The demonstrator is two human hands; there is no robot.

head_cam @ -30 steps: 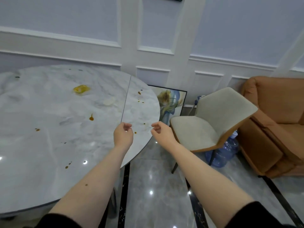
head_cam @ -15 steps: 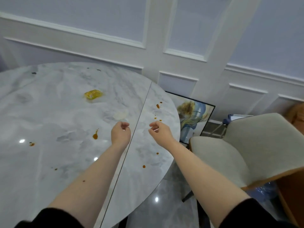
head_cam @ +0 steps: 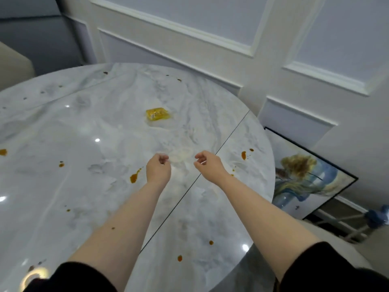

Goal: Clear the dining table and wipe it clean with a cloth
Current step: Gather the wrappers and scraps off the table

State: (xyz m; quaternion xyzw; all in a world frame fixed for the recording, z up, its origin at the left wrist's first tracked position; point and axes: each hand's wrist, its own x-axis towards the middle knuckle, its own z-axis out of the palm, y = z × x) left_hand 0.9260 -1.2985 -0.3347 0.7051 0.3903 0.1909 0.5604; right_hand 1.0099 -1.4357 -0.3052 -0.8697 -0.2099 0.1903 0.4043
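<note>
A round grey marble dining table (head_cam: 84, 186) fills the left and middle of the head view, with a dark seam running across its right part. A yellow crumpled wrapper-like scrap (head_cam: 157, 114) lies near the table's far middle. Several brown sauce spots dot the top, such as a brown streak (head_cam: 134, 177) left of my left wrist. A pale smear (head_cam: 182, 154) lies between my hands. My left hand (head_cam: 159, 168) and my right hand (head_cam: 207, 165) hover over the table with loosely curled fingers, holding nothing. No cloth is in view.
A panelled white wall (head_cam: 231, 49) runs behind the table. A framed painting (head_cam: 305, 175) leans on the wall at the right, on the floor. A blue object (head_cam: 376, 216) lies beside it. A pale chair back (head_cam: 12, 66) shows at the far left.
My view has swung left and closer over the table, so the chair and sofa on the right have left the frame. Both hands have moved further over the tabletop, still holding nothing.
</note>
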